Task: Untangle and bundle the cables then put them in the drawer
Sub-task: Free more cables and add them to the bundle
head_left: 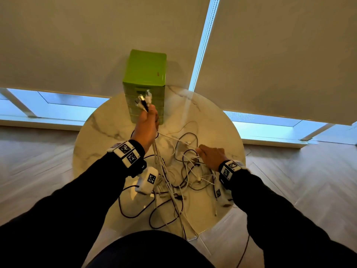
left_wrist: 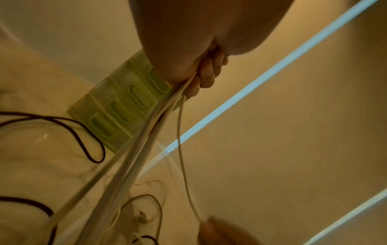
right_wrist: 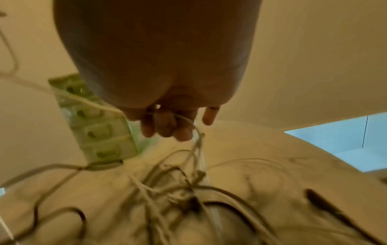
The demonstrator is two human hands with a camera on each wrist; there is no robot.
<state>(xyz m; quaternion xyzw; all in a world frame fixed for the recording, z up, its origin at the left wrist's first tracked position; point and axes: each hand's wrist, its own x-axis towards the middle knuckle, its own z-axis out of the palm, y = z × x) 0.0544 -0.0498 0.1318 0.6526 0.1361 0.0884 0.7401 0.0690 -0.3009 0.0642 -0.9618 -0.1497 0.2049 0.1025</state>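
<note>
My left hand [head_left: 149, 120] is raised above the round marble table [head_left: 100, 130] and grips several white and black cables; their plug ends [head_left: 144, 99] stick out above the fist. In the left wrist view the curled fingers [left_wrist: 206, 77] close round the white strands [left_wrist: 146, 136], which hang down to the table. My right hand [head_left: 209, 154] is lower and to the right, pinching one white cable [head_left: 173, 139] that runs taut to the left hand; its fingers [right_wrist: 167, 126] curl round that strand. A tangle of cables [head_left: 183, 176] lies below both hands. The green drawer unit [head_left: 144, 78] stands behind, drawers shut.
Black cable loops [head_left: 166, 215] spread toward the table's near edge, and one black cable [head_left: 244, 252] hangs off it to the floor. White roller blinds [head_left: 270, 55] with a bright gap cover the windows behind. Pale wooden floor surrounds the table.
</note>
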